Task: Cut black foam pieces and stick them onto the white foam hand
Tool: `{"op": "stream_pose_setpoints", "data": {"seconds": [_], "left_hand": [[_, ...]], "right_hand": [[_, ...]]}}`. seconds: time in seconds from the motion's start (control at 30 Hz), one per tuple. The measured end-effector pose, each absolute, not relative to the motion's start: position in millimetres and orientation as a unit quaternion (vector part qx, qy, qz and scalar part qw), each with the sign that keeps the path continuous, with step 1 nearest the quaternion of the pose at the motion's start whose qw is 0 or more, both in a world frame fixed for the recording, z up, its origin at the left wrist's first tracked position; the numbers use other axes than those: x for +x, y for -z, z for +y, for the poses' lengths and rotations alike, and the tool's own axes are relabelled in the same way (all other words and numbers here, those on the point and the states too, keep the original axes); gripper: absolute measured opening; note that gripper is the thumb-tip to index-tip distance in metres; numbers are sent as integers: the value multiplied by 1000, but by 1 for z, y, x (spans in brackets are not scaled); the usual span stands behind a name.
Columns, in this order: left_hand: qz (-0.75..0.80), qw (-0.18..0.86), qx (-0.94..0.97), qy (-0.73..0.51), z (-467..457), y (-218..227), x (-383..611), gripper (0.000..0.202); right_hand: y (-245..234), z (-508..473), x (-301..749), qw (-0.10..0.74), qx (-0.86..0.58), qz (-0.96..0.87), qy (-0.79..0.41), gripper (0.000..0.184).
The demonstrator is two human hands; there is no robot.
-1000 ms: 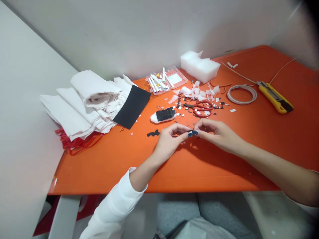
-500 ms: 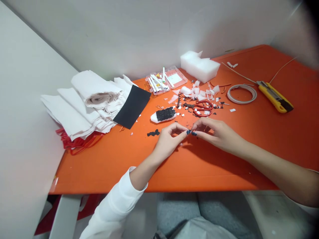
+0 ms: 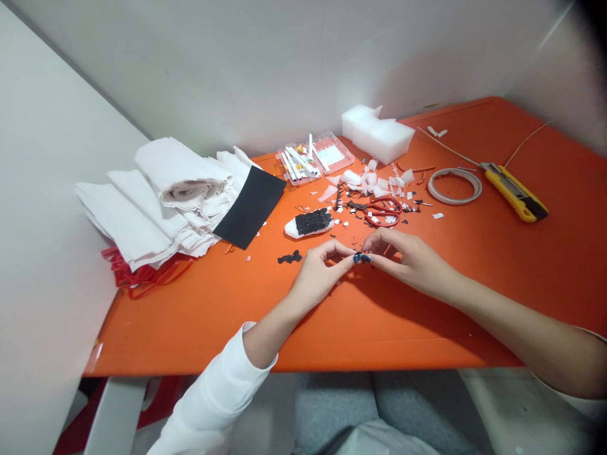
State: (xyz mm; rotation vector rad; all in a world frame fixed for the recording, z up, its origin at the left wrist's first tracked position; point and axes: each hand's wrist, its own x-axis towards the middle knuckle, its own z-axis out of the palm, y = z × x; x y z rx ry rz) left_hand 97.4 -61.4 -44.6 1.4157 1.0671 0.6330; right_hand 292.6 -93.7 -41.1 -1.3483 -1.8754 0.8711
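Note:
My left hand (image 3: 323, 268) and my right hand (image 3: 410, 260) meet fingertip to fingertip just above the orange table (image 3: 208, 335). Both are closed in a pinch, thumbs touching; whatever lies between them is too small to make out. Behind my left hand rests a white foam piece (image 3: 293, 229) with overlapping black scraps (image 3: 313, 221) covering most of its top. A little pile of black cut pieces (image 3: 289, 258) lies left of that hand. Beyond my right hand are red-handled scissors (image 3: 384, 210), lying among black and white snippets.
White foam scraps (image 3: 374, 181) and a foam block (image 3: 377, 134) lie toward the wall. A roll of white tape (image 3: 455, 201) and a yellow utility knife (image 3: 516, 193) are at right. Left are folded white cloths (image 3: 147, 208), a black sheet (image 3: 251, 207) and a case of markers (image 3: 341, 165).
The camera view has shifted slightly. My hands stay pinched together at nearly the same place, with the thumbs pressed a little closer; the objects on the table have not moved.

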Motion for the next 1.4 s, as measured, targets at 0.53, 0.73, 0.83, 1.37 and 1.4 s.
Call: {"op": "stream_pose_setpoints", "data": {"seconds": [0.53, 0.73, 0.83, 1.37, 1.4], "left_hand": [[451, 551, 658, -246, -61, 48, 97, 20], [463, 488, 704, -226, -58, 53, 94, 17], [460, 478, 716, -219, -59, 53, 93, 18], [464, 448, 728, -232, -64, 48, 96, 19], [463, 450, 727, -231, -64, 48, 96, 19]], "right_hand": [[44, -93, 294, 328, -483, -769, -262, 9], [51, -92, 295, 303, -492, -790, -204, 6], [53, -92, 295, 303, -497, -793, -178, 4], [56, -92, 294, 352, -503, -759, -219, 3], [56, -92, 294, 351, -503, -759, -219, 3]]}}
